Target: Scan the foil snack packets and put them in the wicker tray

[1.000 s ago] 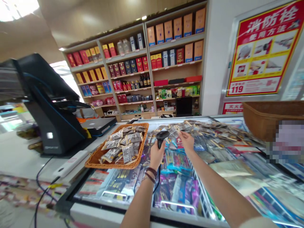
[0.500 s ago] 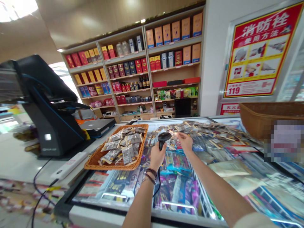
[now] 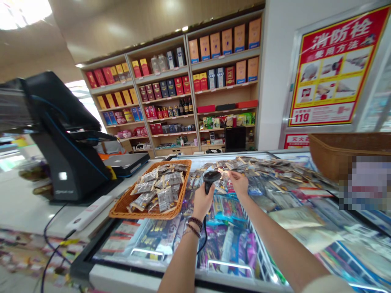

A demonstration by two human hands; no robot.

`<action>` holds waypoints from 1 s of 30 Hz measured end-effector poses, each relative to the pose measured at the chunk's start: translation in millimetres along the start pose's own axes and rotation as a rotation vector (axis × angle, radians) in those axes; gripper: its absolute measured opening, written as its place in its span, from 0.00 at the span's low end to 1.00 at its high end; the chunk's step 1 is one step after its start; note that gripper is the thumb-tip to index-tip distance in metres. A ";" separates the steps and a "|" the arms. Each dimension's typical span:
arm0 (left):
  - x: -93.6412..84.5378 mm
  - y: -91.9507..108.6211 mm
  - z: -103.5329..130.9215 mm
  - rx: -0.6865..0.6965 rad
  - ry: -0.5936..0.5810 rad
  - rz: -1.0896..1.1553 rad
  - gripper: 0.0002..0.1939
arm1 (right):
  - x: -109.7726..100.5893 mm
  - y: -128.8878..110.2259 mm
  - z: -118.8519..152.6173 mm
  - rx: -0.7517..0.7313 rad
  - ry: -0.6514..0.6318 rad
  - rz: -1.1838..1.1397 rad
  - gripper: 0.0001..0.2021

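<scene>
My left hand, with bead bracelets at the wrist, is closed round the handle of a black barcode scanner. The scanner's head faces away from me, above the glass lid of a chest freezer. Just right of it, the fingertips of my right hand pinch the edge of a small snack packet, partly hidden by the scanner and fingers. Loose packets of similar look lie spread over the glass behind and to the right. To the left, a wicker basket holds several silvery-brown packets.
A black checkout terminal and a flat scale stand on the counter at left, near a white power strip with cables. A brown basket sits at right. Stocked shelves line the back wall.
Almost nothing differs; the view has shifted very slightly. Both hands, the scanner and the pinched packet keep their places.
</scene>
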State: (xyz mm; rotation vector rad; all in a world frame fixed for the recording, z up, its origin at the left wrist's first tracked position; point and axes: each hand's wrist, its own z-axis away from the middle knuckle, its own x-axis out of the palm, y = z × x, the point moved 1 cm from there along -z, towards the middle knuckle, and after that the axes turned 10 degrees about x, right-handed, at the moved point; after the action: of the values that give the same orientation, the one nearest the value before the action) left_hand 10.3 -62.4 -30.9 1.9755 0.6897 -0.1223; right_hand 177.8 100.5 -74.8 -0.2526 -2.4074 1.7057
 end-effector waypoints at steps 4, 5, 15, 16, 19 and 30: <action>0.2 0.4 -0.1 0.001 -0.015 0.002 0.20 | 0.0 -0.2 0.0 -0.001 0.015 -0.004 0.25; 0.4 0.3 -0.1 0.001 -0.017 0.005 0.20 | 0.0 -0.4 0.1 0.001 0.016 -0.005 0.26; 1.0 0.7 -0.7 0.021 -0.024 0.028 0.21 | 0.1 -4.0 3.6 -0.001 0.029 -0.030 0.25; 0.7 1.5 -0.6 0.026 -0.023 0.032 0.21 | 0.0 -4.3 3.6 0.000 0.030 -0.031 0.25; 0.0 3.8 0.1 0.041 -0.022 0.039 0.21 | -1.1 -5.1 3.1 0.002 0.022 -0.016 0.25; 0.0 3.9 1.0 0.034 -0.030 0.045 0.21 | -2.6 -11.5 5.4 -0.008 0.012 -0.029 0.25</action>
State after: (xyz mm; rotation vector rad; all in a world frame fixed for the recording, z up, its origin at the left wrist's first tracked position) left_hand 12.4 -64.6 -28.4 2.0165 0.6274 -0.1375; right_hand 178.6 91.2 -65.8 -0.2277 -2.3986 1.6776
